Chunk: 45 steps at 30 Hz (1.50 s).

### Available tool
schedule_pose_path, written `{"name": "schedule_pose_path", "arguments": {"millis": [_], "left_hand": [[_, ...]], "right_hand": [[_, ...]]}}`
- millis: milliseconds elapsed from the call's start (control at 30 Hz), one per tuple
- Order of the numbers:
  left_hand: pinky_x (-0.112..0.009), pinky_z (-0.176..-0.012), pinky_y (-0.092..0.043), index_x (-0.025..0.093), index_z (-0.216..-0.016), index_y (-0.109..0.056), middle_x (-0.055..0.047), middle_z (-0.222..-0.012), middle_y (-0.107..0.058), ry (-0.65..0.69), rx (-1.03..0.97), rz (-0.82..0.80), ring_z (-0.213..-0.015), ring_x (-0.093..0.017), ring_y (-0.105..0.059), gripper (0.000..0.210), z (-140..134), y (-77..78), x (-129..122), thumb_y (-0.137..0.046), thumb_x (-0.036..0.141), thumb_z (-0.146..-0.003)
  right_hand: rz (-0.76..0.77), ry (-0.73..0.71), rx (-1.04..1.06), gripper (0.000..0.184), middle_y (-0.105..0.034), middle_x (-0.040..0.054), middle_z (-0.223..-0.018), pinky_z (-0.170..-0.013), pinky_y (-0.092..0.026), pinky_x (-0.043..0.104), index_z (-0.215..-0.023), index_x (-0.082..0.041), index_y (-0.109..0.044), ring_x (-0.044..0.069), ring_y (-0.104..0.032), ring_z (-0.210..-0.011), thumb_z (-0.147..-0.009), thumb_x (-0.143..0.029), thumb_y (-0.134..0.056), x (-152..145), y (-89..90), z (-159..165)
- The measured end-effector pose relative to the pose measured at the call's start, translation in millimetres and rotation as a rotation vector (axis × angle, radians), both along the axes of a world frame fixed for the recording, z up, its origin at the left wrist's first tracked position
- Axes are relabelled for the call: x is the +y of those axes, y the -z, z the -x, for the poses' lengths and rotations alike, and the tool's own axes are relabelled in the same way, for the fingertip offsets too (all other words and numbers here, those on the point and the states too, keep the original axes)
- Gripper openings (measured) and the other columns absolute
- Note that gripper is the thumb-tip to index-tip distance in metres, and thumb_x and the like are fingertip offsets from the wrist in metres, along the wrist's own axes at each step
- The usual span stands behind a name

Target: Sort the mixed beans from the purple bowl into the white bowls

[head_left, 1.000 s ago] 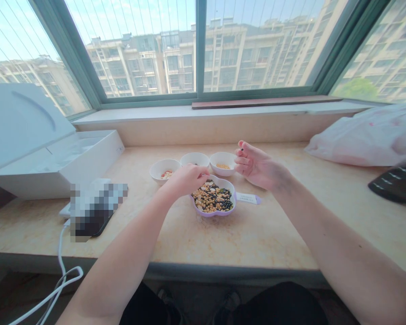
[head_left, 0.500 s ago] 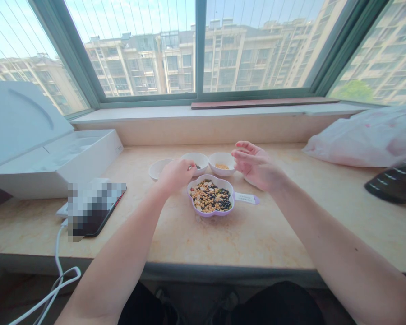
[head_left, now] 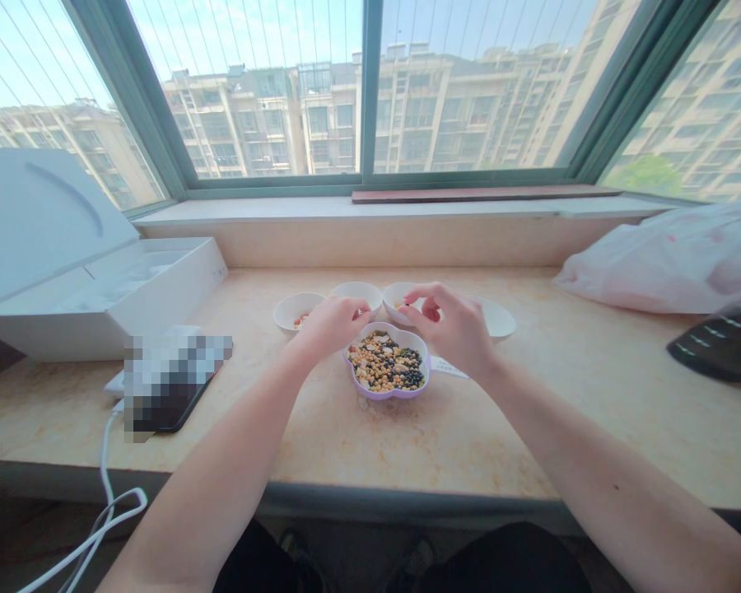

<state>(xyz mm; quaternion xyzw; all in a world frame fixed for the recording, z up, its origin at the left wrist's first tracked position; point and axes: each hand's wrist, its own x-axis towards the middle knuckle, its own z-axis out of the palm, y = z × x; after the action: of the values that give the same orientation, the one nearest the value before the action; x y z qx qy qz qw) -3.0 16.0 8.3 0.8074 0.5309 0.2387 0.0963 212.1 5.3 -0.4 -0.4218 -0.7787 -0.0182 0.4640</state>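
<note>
A purple-rimmed, flower-shaped bowl (head_left: 388, 394) holds mixed beans, yellow, black and green, with pale flat pieces among them. Behind it stand white bowls: a left bowl (head_left: 288, 306) with some reddish pieces, a middle bowl (head_left: 356, 290), and a right bowl (head_left: 395, 291) with yellow grains. My left hand (head_left: 337, 323) is at the front of the middle bowl, fingers pressed together in a pinch; what they hold is too small to name. Over the right bowl, my right hand (head_left: 454, 323) has thumb and forefinger curled close around something tiny and dark. Another white dish (head_left: 497, 319) lies right of it.
On the left are an open white box (head_left: 160, 284), a phone (head_left: 179, 395) and a white cable (head_left: 104, 461). A plastic bag (head_left: 660, 259) and a black object with white marks (head_left: 720, 342) sit at the right. The window (head_left: 370, 177) rises behind the counter.
My right hand has moved left and down to the right bowl, its fingers closing into a pinch. My left hand has shifted slightly right and uncovered the reddish pieces in the left bowl.
</note>
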Motion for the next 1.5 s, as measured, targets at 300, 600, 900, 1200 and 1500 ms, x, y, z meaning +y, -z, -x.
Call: {"name": "schedule_pose_path", "arguments": {"millis": [300,600,900,1200,1500], "left_hand": [[-0.023,-0.058,-0.041,0.014,-0.097,-0.073,-0.003,-0.076,-0.065,0.296,-0.768,0.375,-0.066,-0.011,-0.055,0.03,-20.2,-1.2,-8.8,-0.059,0.04,-0.09],[-0.021,-0.065,-0.041,0.015,-0.087,-0.071,-0.003,-0.084,-0.065,0.351,-1.002,0.636,-0.072,-0.008,-0.054,0.025,-22.1,3.9,-8.0,-0.072,0.039,-0.081],[-0.024,-0.06,-0.04,0.016,-0.09,-0.07,-0.001,-0.071,-0.06,0.228,-0.724,0.379,-0.063,-0.011,-0.051,0.027,-18.1,2.3,-5.3,-0.062,0.042,-0.089],[-0.027,-0.074,-0.045,0.019,-0.082,-0.068,-0.001,-0.085,-0.068,0.165,-0.151,-0.248,-0.076,-0.014,-0.06,0.011,-1.9,3.5,3.2,-0.061,0.022,-0.09],[-0.028,-0.072,-0.045,0.019,-0.088,-0.069,-0.002,-0.087,-0.07,0.031,-0.091,-0.298,-0.075,-0.015,-0.063,0.009,6.5,12.2,15.8,-0.061,0.023,-0.091]], "right_hand": [[0.036,-0.038,0.018,0.014,-0.069,-0.0005,-0.077,-0.069,-0.047,0.027,-0.094,-0.026,-0.068,0.014,-0.056,-0.059,-0.091,-0.039,-0.064,-4.7,-1.8,4.5],[0.072,-0.054,0.013,0.013,-0.07,-0.0015,-0.073,-0.068,-0.047,0.028,-0.097,-0.027,-0.071,0.014,-0.059,-0.058,-0.091,-0.03,-0.06,-6.8,-1.9,6.3],[0.089,-0.147,-0.006,0.022,-0.074,0.0001,-0.087,-0.067,-0.049,0.028,-0.105,-0.027,-0.071,0.013,-0.059,-0.06,-0.087,-0.038,-0.069,-1.6,-6.8,-0.5],[0.34,-0.015,-0.102,0.022,-0.076,0.002,-0.087,-0.064,-0.047,0.029,-0.106,-0.023,-0.072,0.015,-0.062,-0.061,-0.09,-0.034,-0.063,18.0,-4.4,-10.6],[0.454,-0.032,-0.186,0.018,-0.076,0.0037,-0.087,-0.068,-0.045,0.03,-0.102,-0.022,-0.073,0.018,-0.066,-0.073,-0.092,-0.031,-0.061,15.2,2.4,-2.3]]}}
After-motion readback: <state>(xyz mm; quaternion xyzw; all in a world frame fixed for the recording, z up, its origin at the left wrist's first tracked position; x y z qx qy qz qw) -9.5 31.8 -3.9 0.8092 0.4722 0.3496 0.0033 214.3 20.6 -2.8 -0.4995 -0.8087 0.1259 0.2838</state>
